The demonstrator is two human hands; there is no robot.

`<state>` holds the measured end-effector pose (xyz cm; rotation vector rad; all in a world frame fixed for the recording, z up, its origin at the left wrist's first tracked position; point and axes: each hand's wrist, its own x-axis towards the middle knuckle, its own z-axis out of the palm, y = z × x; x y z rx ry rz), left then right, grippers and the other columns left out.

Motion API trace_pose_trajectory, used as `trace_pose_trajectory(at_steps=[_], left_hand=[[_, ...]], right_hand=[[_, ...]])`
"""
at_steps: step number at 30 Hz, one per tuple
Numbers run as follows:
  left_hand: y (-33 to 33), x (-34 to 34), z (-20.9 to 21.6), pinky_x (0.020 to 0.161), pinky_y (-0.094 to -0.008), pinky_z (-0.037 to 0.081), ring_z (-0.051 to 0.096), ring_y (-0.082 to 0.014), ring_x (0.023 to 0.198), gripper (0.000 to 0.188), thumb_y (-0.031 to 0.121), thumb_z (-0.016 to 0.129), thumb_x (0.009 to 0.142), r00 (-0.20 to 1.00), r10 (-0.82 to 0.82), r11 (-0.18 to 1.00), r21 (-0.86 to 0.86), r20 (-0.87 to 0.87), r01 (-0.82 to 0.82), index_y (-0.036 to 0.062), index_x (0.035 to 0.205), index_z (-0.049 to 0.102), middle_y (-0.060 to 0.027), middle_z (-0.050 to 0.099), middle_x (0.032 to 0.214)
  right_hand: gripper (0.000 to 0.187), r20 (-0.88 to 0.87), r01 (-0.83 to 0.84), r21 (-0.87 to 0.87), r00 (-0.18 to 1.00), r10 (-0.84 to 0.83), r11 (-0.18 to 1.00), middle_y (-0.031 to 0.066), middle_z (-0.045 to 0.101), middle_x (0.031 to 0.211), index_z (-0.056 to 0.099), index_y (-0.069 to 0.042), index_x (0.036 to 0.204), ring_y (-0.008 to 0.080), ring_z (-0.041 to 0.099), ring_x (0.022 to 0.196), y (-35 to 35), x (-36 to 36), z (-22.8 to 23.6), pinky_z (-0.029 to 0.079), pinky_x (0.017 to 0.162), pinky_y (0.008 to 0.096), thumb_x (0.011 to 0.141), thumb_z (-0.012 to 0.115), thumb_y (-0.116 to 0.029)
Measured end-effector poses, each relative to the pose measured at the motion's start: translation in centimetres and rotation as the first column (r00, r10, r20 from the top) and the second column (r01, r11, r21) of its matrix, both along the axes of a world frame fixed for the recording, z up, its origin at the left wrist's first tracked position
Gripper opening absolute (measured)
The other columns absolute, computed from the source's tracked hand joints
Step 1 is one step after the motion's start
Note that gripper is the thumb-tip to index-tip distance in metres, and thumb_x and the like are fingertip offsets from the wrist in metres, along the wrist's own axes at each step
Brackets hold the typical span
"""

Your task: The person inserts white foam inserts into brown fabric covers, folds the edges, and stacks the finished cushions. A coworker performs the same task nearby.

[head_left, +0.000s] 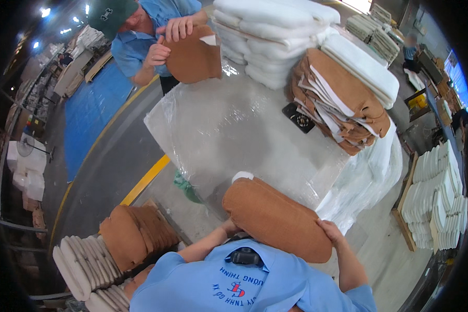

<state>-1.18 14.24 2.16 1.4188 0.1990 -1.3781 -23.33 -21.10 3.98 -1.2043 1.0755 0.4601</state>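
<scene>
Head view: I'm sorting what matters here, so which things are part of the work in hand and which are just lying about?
In hand:
- brown cushion, held by left hand and right hand
- plastic-wrapped table
- stack of brown covers
- white foam pads

Lying about:
- black round-faced device
- blue floor mat
- far white stacks

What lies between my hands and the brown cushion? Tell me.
Nothing visible. The left hand and the right hand both rest directly on the brown cushion, one at each end, at the near edge of the plastic-covered table. White foam shows at the cushion's open end.
</scene>
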Motion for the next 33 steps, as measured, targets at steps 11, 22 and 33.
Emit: trace_pose_trajectory(at_steps=[11,22,33], left_hand=[[-16.2,8.1,4.3,0.077,-0.0321,0.055,0.07,-0.0166,0.093,0.029,0.02,0.064,0.103,0.981,0.191,0.901,-0.398,0.014,-0.17,0.0062,0.126,0.072,-0.0081,0.076,0.11],[-12.9,12.6,4.7,0.077,-0.0312,0.055,0.069,-0.0159,0.09,0.029,0.021,0.064,0.104,0.901,-0.229,0.972,0.04,0.369,0.23,0.0064,0.128,0.072,-0.0076,0.075,0.111],[-13.1,5.4,0.5,0.077,-0.0304,0.054,0.068,-0.0153,0.088,0.029,0.021,0.064,0.105,0.545,-0.724,0.689,0.398,0.423,0.606,0.0066,0.13,0.071,-0.0072,0.075,0.112]], right_hand=[[0.041,0.563,0.566,0.124,0.636,-0.528,0.815,0.0045,0.073,0.111,0.067,-0.003,0.125,0.0162,0.068,0.099,5.8,4.7,-0.5,0.057,0.086,0.0332,0.108,0.063,-0.039],[0.058,0.854,0.618,-0.023,0.421,-0.306,0.786,0.0056,0.065,0.124,0.045,-0.009,0.144,0.0155,0.06,0.119,11.1,7.1,6.1,0.051,0.1,0.035,0.098,0.079,-0.021],[0.035,0.645,0.8,0.333,0.192,-0.74,0.498,0.0042,0.072,0.123,0.065,-0.002,0.132,0.0156,0.066,0.113,18.0,1.1,-1.1,0.053,0.101,0.0361,0.1,0.074,-0.01]])
